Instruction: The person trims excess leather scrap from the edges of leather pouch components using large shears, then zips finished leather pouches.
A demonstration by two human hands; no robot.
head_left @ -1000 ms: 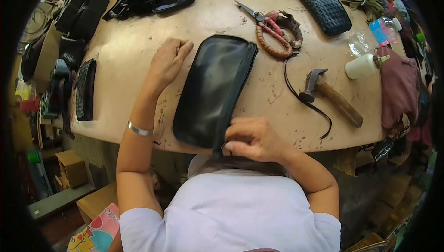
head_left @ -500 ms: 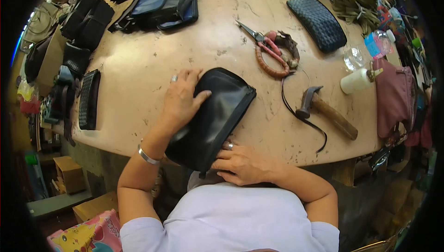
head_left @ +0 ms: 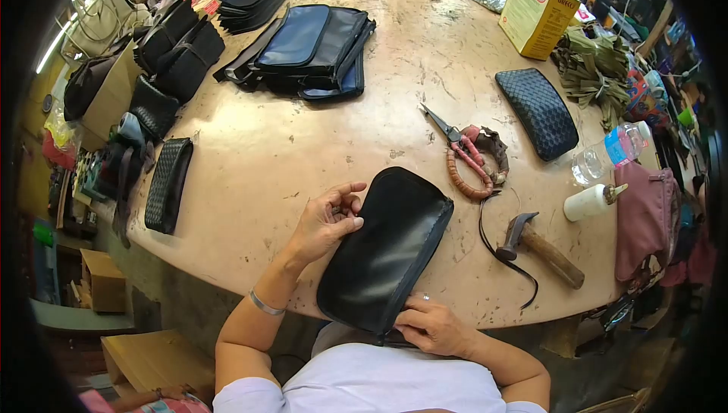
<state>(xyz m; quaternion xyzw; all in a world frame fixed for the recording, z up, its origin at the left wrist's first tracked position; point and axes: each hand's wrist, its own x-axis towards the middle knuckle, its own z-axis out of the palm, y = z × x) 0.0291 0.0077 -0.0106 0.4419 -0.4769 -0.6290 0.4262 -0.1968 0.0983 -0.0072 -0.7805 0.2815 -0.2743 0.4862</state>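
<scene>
A black zip pouch [head_left: 383,254] with a smooth, shiny face lies slanted over the table's near edge, its zipper along the right side. My right hand [head_left: 432,327], wearing a ring, is closed on its lower right corner; some fingertips are hidden behind it. At the pouch's upper left edge is my left hand [head_left: 327,223], fingers loosely bent and apart, the thumb tip by the edge. Right of the pouch lie a thin black strap [head_left: 493,250], a hammer [head_left: 550,254] with a wooden handle, and scissors [head_left: 462,147] with wrapped handles.
Black bags [head_left: 303,53] are stacked at the back left. A woven black pouch [head_left: 537,113], a water bottle [head_left: 610,153], a white glue bottle [head_left: 588,203] and a pink pouch [head_left: 644,212] stand or lie on the right. Another woven pouch [head_left: 168,185] rests near the left edge.
The view has tilted up, showing more of the far table. My left hand has lifted from the pouch's face to its edge, its fingers bending. My right hand stays at the lower corner.
</scene>
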